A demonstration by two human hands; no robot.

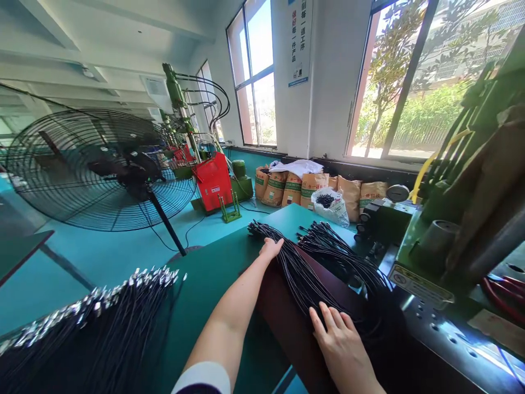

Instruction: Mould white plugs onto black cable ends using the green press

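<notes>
A thick bundle of black cables [305, 273] runs slantwise over the dark red board and the green table. My left hand [271, 249] is closed around its far part, near the ends, thumb along the top. Resting on the nearer stretch of the same bundle is my right hand [338, 336], its fingers stretched out and slightly apart. A second bunch of black cables [338, 249] lies just to the right, curving toward the machine. Far to the left, many black cables with shiny metal ends [135, 284] are spread over the table.
A green machine [435, 235] with a pressure gauge [397, 193] stands close on the right. A large black fan [135, 169] is at the left. Beyond the green table [213, 268] are brown sacks [274, 189], a white bag of black pieces [330, 205] and a red-and-green machine [213, 183].
</notes>
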